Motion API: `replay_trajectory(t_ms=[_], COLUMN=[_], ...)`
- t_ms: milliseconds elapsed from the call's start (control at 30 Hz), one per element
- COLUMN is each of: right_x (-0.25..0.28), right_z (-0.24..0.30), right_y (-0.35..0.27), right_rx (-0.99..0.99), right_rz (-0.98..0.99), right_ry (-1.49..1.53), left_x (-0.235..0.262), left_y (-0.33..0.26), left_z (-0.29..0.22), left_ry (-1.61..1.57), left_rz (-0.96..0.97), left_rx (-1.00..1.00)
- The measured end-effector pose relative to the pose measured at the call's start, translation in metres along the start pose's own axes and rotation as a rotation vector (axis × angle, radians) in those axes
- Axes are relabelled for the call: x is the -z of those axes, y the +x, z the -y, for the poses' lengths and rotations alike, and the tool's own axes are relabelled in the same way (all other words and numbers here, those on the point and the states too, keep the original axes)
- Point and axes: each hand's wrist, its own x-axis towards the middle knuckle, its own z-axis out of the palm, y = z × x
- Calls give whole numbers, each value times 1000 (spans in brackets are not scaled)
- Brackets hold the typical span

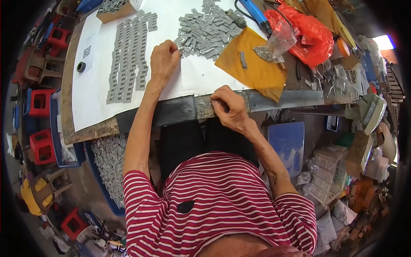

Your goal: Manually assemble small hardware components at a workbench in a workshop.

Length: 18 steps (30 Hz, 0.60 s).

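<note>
My left hand (165, 60) is over the white sheet (92, 98), between rows of small flat grey pieces (128, 60) and a loose heap of similar pieces (207, 34). Its fingers are bent together at the heap's near left edge; whatever they pinch, if anything, is hidden. At the table's front edge rests my right hand (230, 107), fingers curled in and thumb against them. I cannot make out anything inside it. Right of the heap, a brown paper sheet (257, 64) carries one narrow grey piece (243, 60).
A blue-handled tool (255, 15) with a cord, a red plastic bag (310, 36) and a clear bag of small metal parts (269, 53) crowd the far right. A black ring (81, 67) lies left. Below the table stands a blue bin (109, 171) full of grey pieces.
</note>
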Motion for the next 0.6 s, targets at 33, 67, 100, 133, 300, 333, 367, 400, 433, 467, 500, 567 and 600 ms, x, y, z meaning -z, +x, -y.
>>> replay_trajectory(t_ms=[33,67,100,133,300,333,367,400,433,467,500,567,600], right_x=[5,12,17,27,71,77,81,87,86,87,88,84,84], right_z=[5,9,9,13,-34,-42,-62,-79,-86,-91,-94,-93,-87], right_y=[1,2,5,12,54,65,72,76,81,84,88,91,92], right_rx=[-49,-98,-109,-165,-155,-159,-96,-88,-52,-12,-1,18,50], right_rz=[-5,-7,-26,-28,-71,-52,-65,-66,-22,20,19,93,91], right_ry=[21,44,11,-41,-350,-415,-487,-493,-567,-643,-644,-726,-704], left_x=[2,5,7,14,21,22,20,18,18,17,17,21,24], left_y=[-2,-5,-12,-16,-43,-48,-54,-57,-65,-69,-69,-75,-76], left_z=[-3,-5,-6,-16,-47,-50,-54,-55,-54,-53,-52,-48,-50], left_ry=[-24,-47,-48,-122,-404,-445,-457,-485,-507,-552,-566,-554,-544], left_rz=[-4,-9,-9,-9,69,91,81,98,112,93,86,73,57], left_rx=[3,9,12,47,108,136,129,145,171,207,210,248,212])
